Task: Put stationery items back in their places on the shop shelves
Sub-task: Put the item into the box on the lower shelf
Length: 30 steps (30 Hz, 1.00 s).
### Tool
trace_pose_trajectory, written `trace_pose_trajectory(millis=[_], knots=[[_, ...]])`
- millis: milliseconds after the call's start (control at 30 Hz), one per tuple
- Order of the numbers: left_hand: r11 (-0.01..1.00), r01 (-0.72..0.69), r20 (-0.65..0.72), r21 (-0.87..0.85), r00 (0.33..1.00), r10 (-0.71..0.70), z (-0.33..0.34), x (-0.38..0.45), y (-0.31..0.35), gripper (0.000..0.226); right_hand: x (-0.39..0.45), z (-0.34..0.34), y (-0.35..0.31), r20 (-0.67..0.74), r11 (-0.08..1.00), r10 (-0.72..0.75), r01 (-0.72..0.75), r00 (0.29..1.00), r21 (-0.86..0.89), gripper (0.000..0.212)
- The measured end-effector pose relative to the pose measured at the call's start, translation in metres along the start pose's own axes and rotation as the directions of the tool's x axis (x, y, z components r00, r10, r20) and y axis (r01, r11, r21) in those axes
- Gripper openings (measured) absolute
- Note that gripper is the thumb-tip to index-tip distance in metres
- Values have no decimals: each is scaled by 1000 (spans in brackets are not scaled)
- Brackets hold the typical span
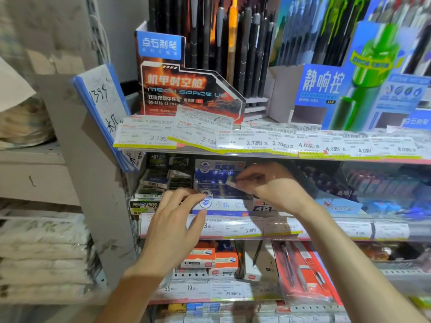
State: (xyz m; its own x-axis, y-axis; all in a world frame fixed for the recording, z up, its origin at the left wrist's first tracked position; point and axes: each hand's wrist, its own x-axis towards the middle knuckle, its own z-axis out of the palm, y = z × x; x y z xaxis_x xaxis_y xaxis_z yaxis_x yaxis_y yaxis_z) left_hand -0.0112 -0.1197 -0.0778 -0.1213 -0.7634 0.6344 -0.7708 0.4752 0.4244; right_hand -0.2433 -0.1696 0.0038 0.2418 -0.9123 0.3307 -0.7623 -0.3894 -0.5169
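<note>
Right hand point(268, 185) pinches a small white eraser point(231, 181) at its fingertips, held in front of the blue-and-white eraser display box point(219, 183) on the middle shelf point(326, 229). Left hand point(177, 220), fingers straight and released, rests against the lower front of the same box.

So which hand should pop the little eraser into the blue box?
The right hand. It already pinches the small eraser in its fingertips, right at the blue eraser box. The left hand holds nothing; its fingers rest on the box's front, probably steadying it.
</note>
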Motion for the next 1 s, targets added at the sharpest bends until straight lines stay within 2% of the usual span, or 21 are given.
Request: trace_pose_trajectory(millis=[167,467,767,900,1000], knots=[[1000,3,0,1,1000,-3,1,0,-2,32,2,10,-4,143,999,-9,17,990,-49,10],[1000,21,-24,-14,999,-21,4,0,-1,31,-9,7,0,139,998,45,-51,989,36,11],[999,31,-58,-12,998,-32,7,0,1,29,-25,18,2,79,999,3,-6,997,35,21],[999,39,-65,-19,997,-40,8,0,2,28,-23,8,17,-111,996,12,-2,994,84,17],[998,53,-66,-16,996,-54,8,0,4,27,-11,-8,35,-165,996,78,-84,983,-33,17]])
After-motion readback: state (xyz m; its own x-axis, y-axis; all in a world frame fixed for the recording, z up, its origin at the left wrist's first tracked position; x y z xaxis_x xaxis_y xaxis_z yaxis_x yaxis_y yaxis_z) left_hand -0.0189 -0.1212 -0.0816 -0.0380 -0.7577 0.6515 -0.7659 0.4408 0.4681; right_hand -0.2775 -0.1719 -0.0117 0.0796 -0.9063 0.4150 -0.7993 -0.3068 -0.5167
